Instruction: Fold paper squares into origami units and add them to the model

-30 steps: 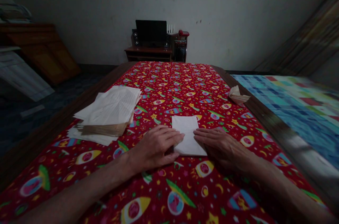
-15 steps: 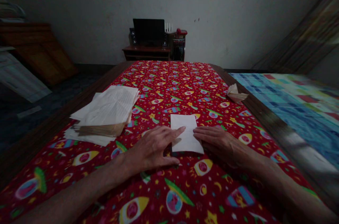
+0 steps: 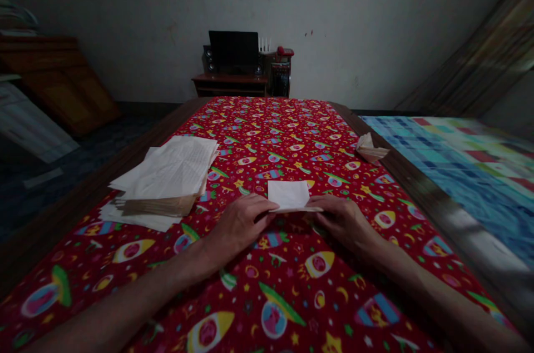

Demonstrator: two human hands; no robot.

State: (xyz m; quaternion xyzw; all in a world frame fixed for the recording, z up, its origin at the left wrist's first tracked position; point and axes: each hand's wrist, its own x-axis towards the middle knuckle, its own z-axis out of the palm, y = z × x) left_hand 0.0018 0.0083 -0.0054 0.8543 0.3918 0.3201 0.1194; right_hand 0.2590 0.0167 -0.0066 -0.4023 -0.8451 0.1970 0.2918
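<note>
In the head view, one white paper [image 3: 287, 193] lies mid-width on the near half of the red cloth [image 3: 250, 308]. Your two hands are apart, pinching its raised near edge: left hand [image 3: 238, 226] at one end, right hand [image 3: 347, 218] at the other. One paper stack [image 3: 171, 169], its sheets too overlapped to count, sits on the cloth's left side; one folded paper [image 3: 369, 149] rests by its right edge. Beyond its far end stand one monitor [image 3: 233, 48] and two speakers [image 3: 208, 58].

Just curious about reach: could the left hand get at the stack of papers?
Probably yes: only red patterned cloth shows between the left hand and the stack of papers, though that hand would first have to leave the white paper.
</note>
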